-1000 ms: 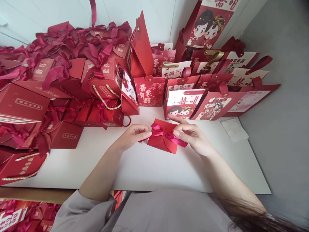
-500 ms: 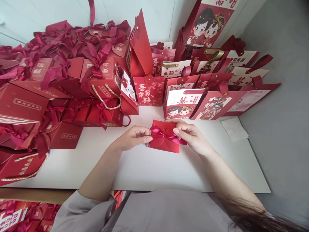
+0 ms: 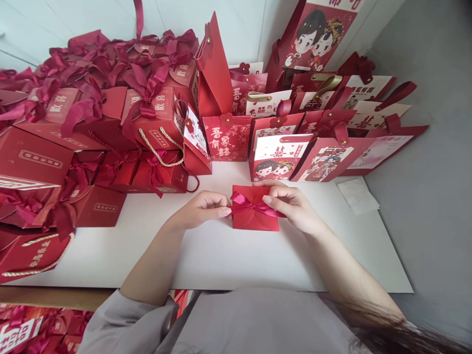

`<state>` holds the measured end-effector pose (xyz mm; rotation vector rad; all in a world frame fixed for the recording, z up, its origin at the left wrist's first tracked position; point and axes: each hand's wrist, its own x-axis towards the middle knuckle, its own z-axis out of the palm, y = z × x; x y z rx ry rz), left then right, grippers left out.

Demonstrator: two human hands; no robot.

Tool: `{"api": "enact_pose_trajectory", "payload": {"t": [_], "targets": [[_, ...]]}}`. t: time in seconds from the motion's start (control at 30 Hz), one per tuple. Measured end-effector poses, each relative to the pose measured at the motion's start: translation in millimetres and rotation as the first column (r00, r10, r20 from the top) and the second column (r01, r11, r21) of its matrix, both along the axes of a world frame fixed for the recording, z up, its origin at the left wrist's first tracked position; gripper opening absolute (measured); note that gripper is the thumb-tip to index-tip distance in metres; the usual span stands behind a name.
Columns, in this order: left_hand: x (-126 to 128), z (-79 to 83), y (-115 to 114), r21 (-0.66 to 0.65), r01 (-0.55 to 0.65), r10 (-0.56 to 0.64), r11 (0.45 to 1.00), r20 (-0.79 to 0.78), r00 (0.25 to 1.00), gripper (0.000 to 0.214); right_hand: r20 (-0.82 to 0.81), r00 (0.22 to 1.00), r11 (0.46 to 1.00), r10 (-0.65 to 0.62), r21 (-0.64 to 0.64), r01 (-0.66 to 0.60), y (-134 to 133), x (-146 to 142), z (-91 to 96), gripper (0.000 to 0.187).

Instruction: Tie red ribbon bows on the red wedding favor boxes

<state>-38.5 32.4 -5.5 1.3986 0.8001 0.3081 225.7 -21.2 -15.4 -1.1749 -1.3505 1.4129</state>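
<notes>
A small red gift box with petal-shaped flaps sits on the white table in front of me. A dark pink ribbon is tied in a bow across its top. My left hand pinches the ribbon's left end at the box's left edge. On the right side, my right hand pinches the ribbon's other end, fingers closed, and rests against the box.
Stacked red boxes with maroon bows fill the left of the table. Red paper gift bags stand in rows along the back and right. A white paper scrap lies at the right. More red boxes sit below the table's near edge.
The small box has turned from tilted to square with the table edge and settled flat. Both hands stayed on the ribbon ends, drawing them slightly apart.
</notes>
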Motion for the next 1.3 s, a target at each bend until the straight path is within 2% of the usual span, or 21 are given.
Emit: {"api": "enact_pose_trajectory", "payload": {"t": [0.23,0.4,0.53,0.6,0.7,0.8,1.07,1.2,1.27,1.3], "targets": [[-3.8,5.1,1.6,-0.021,0.062,-0.061,0.998,0.031,0.998,0.038,-0.044,0.999,1.0,0.002,-0.026,-0.003,1.3,0.9,-2.3,0.039],[-7.9,11.2,3.5,-0.021,0.228,-0.229,0.973,-0.014,0.973,0.045,-0.029,1.0,1.0,0.012,0.018,-0.011,0.4,1.3,1.8,0.036],[0.3,11.1,-1.9,-0.046,0.106,-0.105,0.993,0.015,0.994,0.052,0.01,1.0,0.999,-0.01,0.034,0.01,-1.0,1.1,6.4,0.034],[5.9,10.5,-5.3,-0.052,0.054,-0.055,0.997,-0.019,0.998,0.046,0.019,1.0,0.998,-0.02,0.053,0.019,-1.0,2.5,7.5,0.035],[10.4,10.2,-8.0,0.013,0.019,-0.018,1.0,-0.083,0.996,0.038,0.047,0.999,0.998,-0.003,0.068,0.0,-0.1,5.7,7.8,0.039],[9.7,11.3,-7.9,0.073,0.043,-0.036,0.996,-0.092,0.995,0.034,0.046,0.999,0.998,0.014,0.066,-0.017,0.5,7.5,7.3,0.037],[2.7,20.2,-6.6,0.234,0.164,-0.13,0.958,-0.155,0.979,0.033,-0.006,0.997,0.995,-0.073,0.074,0.074,-0.1,2.6,5.9,0.04],[-1.0,18.1,-5.5,0.206,0.239,-0.19,0.949,-0.231,0.954,0.034,-0.017,0.991,0.99,-0.131,0.053,0.132,1.6,3.0,4.1,0.033],[-0.6,15.1,-5.2,0.19,0.219,-0.16,0.957,-0.284,0.945,0.041,0.011,0.983,0.981,-0.183,0.063,0.182,2.5,6.5,4.7,0.029],[0.7,13.4,-5.3,0.2,0.168,-0.104,0.965,-0.297,0.949,0.044,0.066,0.973,0.973,-0.222,0.079,0.216,2.6,9.1,5.6,0.031]]}}
